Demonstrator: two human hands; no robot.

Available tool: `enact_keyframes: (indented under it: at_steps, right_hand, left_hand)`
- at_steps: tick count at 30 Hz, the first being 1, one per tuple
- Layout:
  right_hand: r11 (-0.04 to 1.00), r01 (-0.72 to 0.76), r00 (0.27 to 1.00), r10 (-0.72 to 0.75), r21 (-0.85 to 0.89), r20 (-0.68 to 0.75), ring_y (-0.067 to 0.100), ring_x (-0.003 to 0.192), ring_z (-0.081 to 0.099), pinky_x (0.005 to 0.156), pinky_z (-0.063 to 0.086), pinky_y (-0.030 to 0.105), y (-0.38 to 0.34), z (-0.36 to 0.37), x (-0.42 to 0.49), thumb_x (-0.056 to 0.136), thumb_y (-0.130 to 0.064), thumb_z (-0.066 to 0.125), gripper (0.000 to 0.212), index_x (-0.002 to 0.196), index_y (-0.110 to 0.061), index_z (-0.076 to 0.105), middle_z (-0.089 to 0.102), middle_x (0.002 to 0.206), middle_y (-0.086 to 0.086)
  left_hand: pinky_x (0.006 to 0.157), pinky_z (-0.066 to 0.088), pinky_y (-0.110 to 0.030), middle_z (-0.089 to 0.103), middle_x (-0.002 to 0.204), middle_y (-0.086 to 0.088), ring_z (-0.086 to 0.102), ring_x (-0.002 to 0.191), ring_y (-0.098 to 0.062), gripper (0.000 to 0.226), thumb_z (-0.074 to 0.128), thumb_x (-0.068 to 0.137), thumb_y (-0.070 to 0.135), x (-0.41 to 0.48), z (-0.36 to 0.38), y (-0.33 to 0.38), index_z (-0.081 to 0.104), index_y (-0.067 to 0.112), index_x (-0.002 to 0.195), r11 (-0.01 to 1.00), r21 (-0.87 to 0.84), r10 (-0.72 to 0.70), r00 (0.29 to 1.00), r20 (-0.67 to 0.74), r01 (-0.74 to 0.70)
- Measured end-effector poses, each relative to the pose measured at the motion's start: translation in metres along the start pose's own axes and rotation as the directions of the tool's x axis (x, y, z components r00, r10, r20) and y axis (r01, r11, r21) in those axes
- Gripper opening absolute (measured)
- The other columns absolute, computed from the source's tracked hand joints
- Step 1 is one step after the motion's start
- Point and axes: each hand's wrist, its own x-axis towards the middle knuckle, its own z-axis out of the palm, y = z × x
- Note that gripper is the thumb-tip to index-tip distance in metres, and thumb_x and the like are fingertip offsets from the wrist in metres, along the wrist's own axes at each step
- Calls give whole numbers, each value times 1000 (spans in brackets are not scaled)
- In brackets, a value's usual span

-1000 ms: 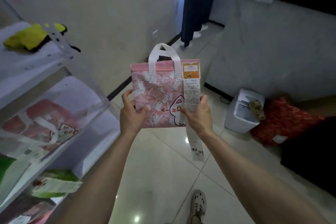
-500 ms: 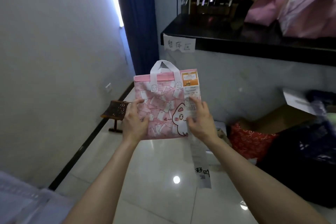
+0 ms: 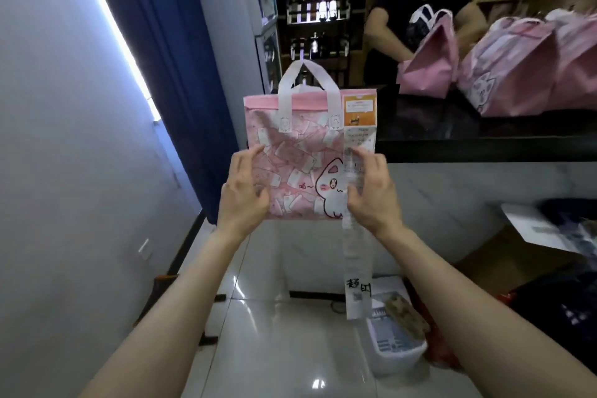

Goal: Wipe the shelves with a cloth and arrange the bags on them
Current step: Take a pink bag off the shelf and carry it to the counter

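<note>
I hold a flat pink bag (image 3: 300, 155) with white handles and a cat drawing upright in front of me, above the floor. My left hand (image 3: 244, 191) grips its lower left edge. My right hand (image 3: 371, 194) grips its lower right edge, fingers over a long white receipt (image 3: 357, 268) that hangs down from the bag. An orange label sits at the bag's top right corner. The shelves and the cloth are out of view.
A black counter (image 3: 484, 145) runs at the right, with several pink bags (image 3: 504, 74) on it and another person (image 3: 420, 6) behind handling one. A white bin (image 3: 397, 352) stands on the tiled floor below. A blue curtain (image 3: 168, 52) and a grey wall are at left.
My view has swung up and to the right, away from the shelves toward the counter. Both hands have kept hold of the pink bag and lifted it higher.
</note>
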Motion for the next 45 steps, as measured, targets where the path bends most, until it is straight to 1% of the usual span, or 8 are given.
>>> enact_keyframes:
  at_steps: [2, 6, 15, 21, 33, 36, 40, 45]
  right_hand:
    - [1000, 23, 998, -24, -19, -57, 32, 99, 64, 85, 60, 55, -4, 9, 38, 85, 6, 60, 74, 149, -28, 44, 46, 132, 3]
    - [994, 93, 989, -98, -55, -112, 28, 87, 66, 72, 62, 50, 1, 30, 116, 87, 5, 60, 71, 150, -25, 44, 47, 134, 2]
    - [988, 152, 984, -153, -25, -94, 14, 92, 63, 72, 64, 35, 53, 98, 234, 89, 2, 64, 74, 152, -29, 40, 45, 135, -7]
    - [999, 37, 996, -38, 8, 79, 23, 97, 67, 72, 66, 44, 89, 142, 239, 91, -6, 66, 84, 154, -50, 32, 43, 138, -6]
    - [1000, -18, 998, 19, -21, 62, 11, 112, 60, 82, 63, 26, 103, 152, 209, 94, -24, 73, 90, 158, -62, 23, 35, 148, -10]
    - [998, -43, 997, 46, -46, 67, 8, 112, 57, 79, 57, 20, 101, 145, 201, 93, -32, 74, 86, 159, -59, 25, 32, 152, -12]
    - [994, -47, 999, 45, -102, -19, 11, 124, 55, 92, 60, 31, 90, 130, 187, 91, -33, 78, 80, 158, -43, 36, 34, 154, -9]
    - [985, 114, 975, -136, -129, -174, 15, 136, 51, 107, 55, 36, 54, 115, 179, 89, -27, 79, 72, 153, -23, 47, 43, 151, -3]
  left_hand:
    - [80, 40, -3, 43, 144, 9, 42, 110, 13, 82, 74, 85, 2, 45, 3, -9, 39, 32, 153, 999, 22, 39, 999, -15, -39]
    - [87, 54, -23, 39, 149, 7, 42, 111, 9, 88, 69, 81, -4, 118, 19, -31, 39, 29, 157, 997, 24, 80, 994, -76, -78]
    - [73, 51, -11, 35, 152, 10, 43, 105, 10, 96, 68, 80, -9, 215, 77, -92, 35, 34, 160, 998, 53, 22, 997, -80, -18]
    - [58, 61, -35, 35, 146, 15, 61, 79, -12, 97, 67, 84, -3, 217, 116, -133, 32, 47, 160, 995, 49, -94, 995, 41, 92]
    - [69, 61, -34, 43, 136, 7, 58, 70, -12, 82, 62, 93, 3, 213, 124, -154, 39, 54, 153, 993, -41, -104, 986, 133, 110]
    - [74, 57, -26, 40, 146, 5, 55, 82, -10, 78, 64, 94, 7, 210, 121, -153, 41, 53, 153, 993, -58, -97, 987, 129, 105]
    - [86, 49, -14, 36, 152, 9, 52, 114, 6, 78, 66, 94, 7, 204, 113, -157, 43, 55, 152, 989, -88, -105, 987, 119, 116]
    - [105, 57, -34, 38, 151, 14, 56, 131, -11, 64, 70, 96, 14, 193, 92, -178, 51, 47, 148, 988, -87, -120, 988, 98, 129]
